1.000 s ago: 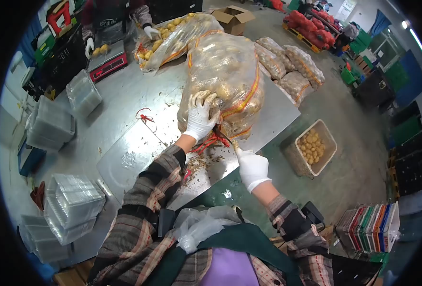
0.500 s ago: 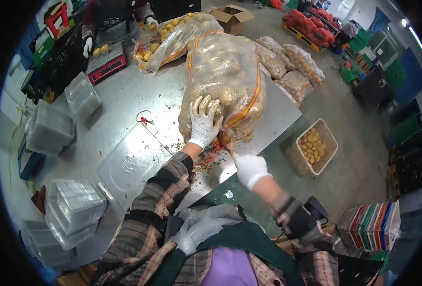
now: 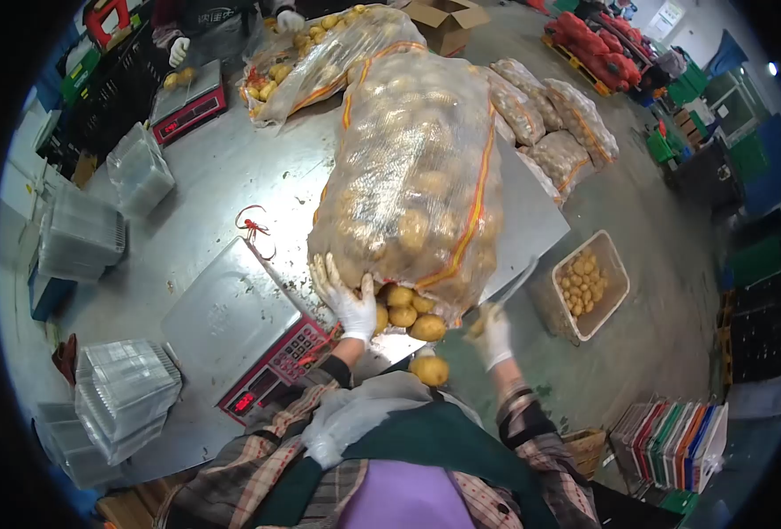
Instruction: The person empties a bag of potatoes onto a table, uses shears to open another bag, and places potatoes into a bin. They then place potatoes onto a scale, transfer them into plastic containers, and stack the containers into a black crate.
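A big clear mesh sack [image 3: 408,167] of potatoes with orange stripes lies on the metal table, its near end open. Several potatoes [image 3: 403,309] show at that mouth. My left hand [image 3: 351,304], in a white glove, lies against the sack's lower left corner with fingers spread. To the right of the mouth, my gloved right hand [image 3: 496,337] is closed around a thin grey knife [image 3: 521,280], blurred by motion. One potato [image 3: 429,368] is just past the table's near edge, in front of my apron; whether anything supports it is hidden.
A scale [image 3: 276,366] with a red display stands left of my left hand. Stacked clear plastic boxes [image 3: 130,388] line the left side. A bin of potatoes [image 3: 615,300] is on the floor at right. Across the table, a co-worker's gloved hand [image 3: 179,51] is near another scale [image 3: 187,106].
The sack's near end has come open and potatoes have spilled toward me. My left hand moved from the sack's top to its lower left corner; my right hand moved right, away from the mouth.
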